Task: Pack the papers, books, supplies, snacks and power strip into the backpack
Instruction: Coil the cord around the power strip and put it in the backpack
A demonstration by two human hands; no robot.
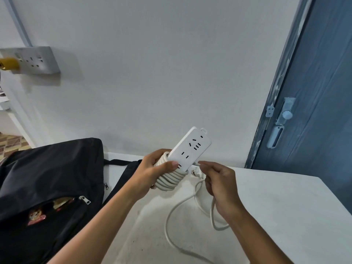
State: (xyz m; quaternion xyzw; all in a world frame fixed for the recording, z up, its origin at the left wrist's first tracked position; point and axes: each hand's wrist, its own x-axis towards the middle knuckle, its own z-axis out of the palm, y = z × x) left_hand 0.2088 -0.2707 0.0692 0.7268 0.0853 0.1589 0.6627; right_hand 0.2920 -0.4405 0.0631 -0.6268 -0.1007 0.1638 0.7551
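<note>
A white power strip (190,147) is held above the white table (276,206), tilted up to the right. Several turns of its white cable are wound round its lower end. My left hand (154,168) is shut on the strip and the coil. My right hand (221,183) pinches the cable (171,216) beside the strip; the loose part loops down onto the table, and the plug (195,172) shows between my hands. The black backpack (47,183) lies at the left, its front pocket unzipped with colourful packets (36,216) inside.
A white wall stands right behind the table. A wall socket (36,60) with a yellow plug (9,63) is mounted at upper left. A blue door (320,92) with a latch stands at the right, past the table's edge.
</note>
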